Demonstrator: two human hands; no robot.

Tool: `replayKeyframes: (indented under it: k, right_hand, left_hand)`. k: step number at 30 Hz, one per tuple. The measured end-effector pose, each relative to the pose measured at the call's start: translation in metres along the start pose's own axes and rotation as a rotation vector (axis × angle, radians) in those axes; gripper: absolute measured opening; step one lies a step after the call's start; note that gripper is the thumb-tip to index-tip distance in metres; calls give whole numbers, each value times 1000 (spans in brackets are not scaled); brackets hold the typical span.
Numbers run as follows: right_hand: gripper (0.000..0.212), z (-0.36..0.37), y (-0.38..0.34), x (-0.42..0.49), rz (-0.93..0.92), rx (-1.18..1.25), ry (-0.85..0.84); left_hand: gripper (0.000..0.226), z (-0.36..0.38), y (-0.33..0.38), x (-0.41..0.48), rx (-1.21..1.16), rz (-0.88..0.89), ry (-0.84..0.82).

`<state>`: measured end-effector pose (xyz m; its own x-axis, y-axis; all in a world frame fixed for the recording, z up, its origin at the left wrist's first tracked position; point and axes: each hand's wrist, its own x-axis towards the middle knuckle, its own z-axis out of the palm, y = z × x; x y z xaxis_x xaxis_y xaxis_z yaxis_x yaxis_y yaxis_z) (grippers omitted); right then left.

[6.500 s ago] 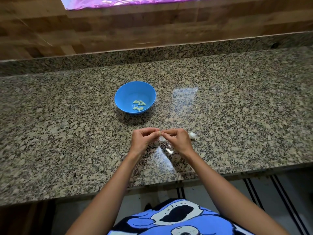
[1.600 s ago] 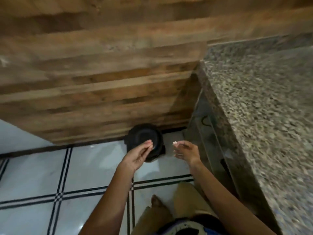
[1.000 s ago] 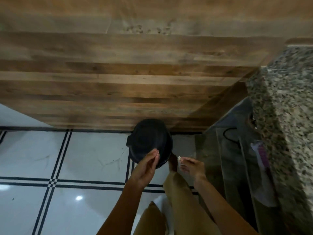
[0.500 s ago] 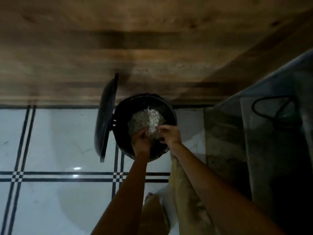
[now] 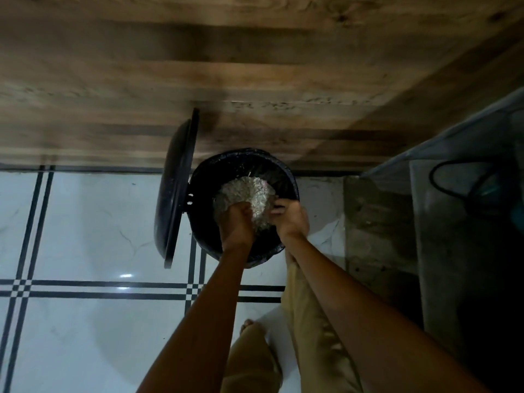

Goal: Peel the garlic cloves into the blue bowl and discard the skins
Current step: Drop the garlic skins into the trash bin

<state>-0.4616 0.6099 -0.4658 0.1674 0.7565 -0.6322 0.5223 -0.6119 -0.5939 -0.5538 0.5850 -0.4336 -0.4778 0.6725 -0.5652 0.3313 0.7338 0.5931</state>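
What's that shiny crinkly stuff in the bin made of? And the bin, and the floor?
The crinkly lump looks like crumpled metal foil: silvery, creased, glinting. The bin seems to be black plastic, with a thin glossy bag wrinkled over its rim. The floor looks like polished white tile: it mirrors a light spot.
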Motion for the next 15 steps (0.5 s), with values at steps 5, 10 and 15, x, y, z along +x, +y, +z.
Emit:
replayKeyframes:
  k: [5, 10, 15]
  right_hand:
    - [33, -3, -4, -2, -28, 81, -20]
    - [27, 1, 10, 5, -68, 116, -92]
    - [25, 3, 4, 8, 8, 133, -8]
  left_hand:
    - [13, -6, -1, 5, 48, -1, 106]
    - [30, -7, -11, 3, 33, 22, 60]
    - [22, -7, -14, 11, 101, 72, 140]
